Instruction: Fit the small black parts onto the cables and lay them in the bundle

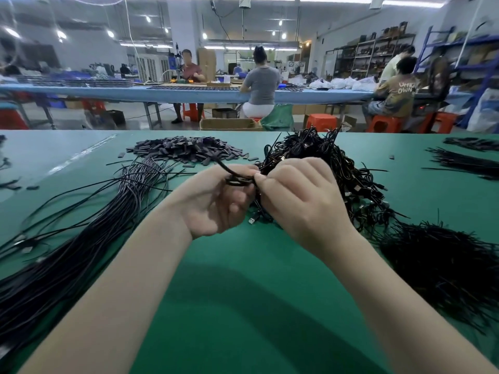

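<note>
Head view: both hands raised over middle of green worktop (243,279). Left hand (213,201) palm up, fingers curled, pinching black cable (229,171). Right hand (302,195) pinching same cable at fingertips; grip closed on both sides. Parts pile (186,151) near far edge, left of centre. Tangled cable heap (324,155) just behind hands. Straight bundle (67,252) along left edge.

Seated workers (261,85), orange stools (321,122)
</note>
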`<state>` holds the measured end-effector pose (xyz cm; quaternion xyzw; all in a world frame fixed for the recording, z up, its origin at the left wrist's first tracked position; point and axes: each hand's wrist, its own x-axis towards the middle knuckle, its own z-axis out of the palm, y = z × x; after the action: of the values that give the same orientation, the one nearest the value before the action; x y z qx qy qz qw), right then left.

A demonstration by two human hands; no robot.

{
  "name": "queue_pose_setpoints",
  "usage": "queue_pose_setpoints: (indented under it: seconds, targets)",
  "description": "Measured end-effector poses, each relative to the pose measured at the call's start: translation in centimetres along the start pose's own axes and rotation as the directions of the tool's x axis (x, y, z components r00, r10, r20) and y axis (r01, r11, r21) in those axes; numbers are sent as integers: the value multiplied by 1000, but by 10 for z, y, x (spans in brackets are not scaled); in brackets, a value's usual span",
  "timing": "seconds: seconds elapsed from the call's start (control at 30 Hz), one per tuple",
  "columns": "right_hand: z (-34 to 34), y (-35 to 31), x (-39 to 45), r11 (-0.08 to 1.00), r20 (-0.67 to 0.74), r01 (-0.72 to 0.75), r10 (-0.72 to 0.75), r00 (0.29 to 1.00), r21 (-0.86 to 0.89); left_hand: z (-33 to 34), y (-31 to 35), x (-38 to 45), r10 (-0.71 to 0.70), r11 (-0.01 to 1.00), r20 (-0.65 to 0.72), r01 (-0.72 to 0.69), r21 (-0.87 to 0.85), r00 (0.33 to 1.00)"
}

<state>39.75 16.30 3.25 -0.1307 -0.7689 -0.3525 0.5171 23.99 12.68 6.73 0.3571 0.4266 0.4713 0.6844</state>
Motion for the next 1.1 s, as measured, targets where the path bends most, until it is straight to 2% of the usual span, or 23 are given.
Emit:
queue_pose_setpoints:
  seconds: [0.07,0.13,0.2,0.3,0.33,0.37,0.4,0.43,0.47,0.5,0.53,0.57,0.63,0.7,0.77,0.83,0.9,0.97,1.1]
  targets:
    - [1,-3,-3,1000,-57,1,-1,998,4,-2,-2,-2,-80,994,165,92,-67,983]
    - [3,0,-2,996,-62,-78,81,995,46,-1,-7,-1,-14,994,196,35,-105,980]
    - [6,11,4,987,-20,-154,155,988,39,1,-11,5,100,991,81,-92,-97,992]
    - [13,53,30,967,87,-249,253,963,-63,-6,-13,12,265,963,-204,-246,114,942]
    - [16,75,42,941,162,-307,329,930,-145,-12,-14,12,291,946,-252,-238,222,923]
    - [18,97,54,895,274,-356,425,863,-270,-18,-17,11,314,916,-272,-214,340,910]
    - [20,116,63,829,394,-375,535,747,-414,-27,-21,10,337,862,-276,-178,474,900]
    - [21,128,68,756,496,-362,639,587,-545,-38,-27,10,373,765,-275,-126,631,886]
    - [22,132,68,713,570,-322,696,438,-623,-52,-32,8,422,610,-268,-53,791,866]
    - [23,126,63,715,625,-291,698,348,-636,-68,-36,6,463,410,-254,50,911,849]
    - [23,112,53,754,678,-287,657,329,-591,-86,-38,2,479,216,-257,171,961,840]
    - [25,92,38,802,725,-324,595,347,-502,-104,-39,-2,482,68,-285,289,955,829]
    - [29,39,-5,829,799,-479,484,357,-288,-142,-36,-15,507,-147,-380,512,846,774]
    - [25,-18,-51,806,847,-555,431,313,-205,-176,-29,-32,516,-304,-481,677,671,709]
    - [23,-53,-90,765,839,-611,458,293,-204,-208,-19,-53,445,-326,-622,763,557,644]
    - [22,-61,-109,671,782,-713,549,294,-204,-234,-12,-71,350,-288,-709,791,540,612]
    - [23,-58,-113,661,759,-726,567,319,-189,-247,-6,-86,362,-233,-689,776,586,628]
    - [25,-57,-112,672,762,-720,555,334,-174,-248,-4,-98,381,-220,-674,770,598,632]
    - [23,-57,-113,665,767,-727,552,326,-169,-251,-6,-108,388,-162,-670,763,626,633]
